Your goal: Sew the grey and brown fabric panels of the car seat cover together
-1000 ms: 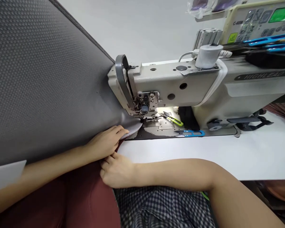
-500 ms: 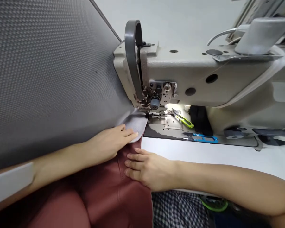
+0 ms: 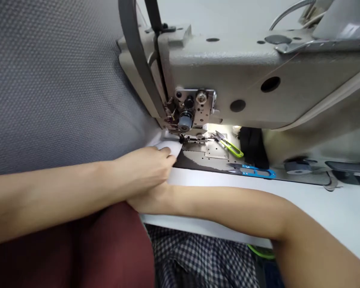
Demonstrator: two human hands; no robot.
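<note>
My left hand (image 3: 148, 165) has its fingers curled at the edge of a pale-backed fabric piece (image 3: 171, 147), just in front of the sewing machine's presser foot (image 3: 181, 139). Below and behind it, my right hand (image 3: 144, 200) reaches in over the dark red material (image 3: 117, 240), its fingers hidden by my left hand and the cloth. The red material, smooth like leather, hangs over the near side of the table. The large grey textured sheet (image 3: 54, 80) rises on the left and runs down to the sewing area.
The sewing machine (image 3: 228, 72) spans the back and right. Yellow-green thread snips (image 3: 231, 148) and blue thread snips (image 3: 258, 172) lie on its bed. Black cloth (image 3: 253, 146) sits by the machine's column. White tabletop (image 3: 216, 180) runs along the front, with checked cloth (image 3: 204, 256) below.
My right hand has slid left beneath my left hand, from lying spread on the red material. My left fingers are more curled. The view has moved nearer the machine.
</note>
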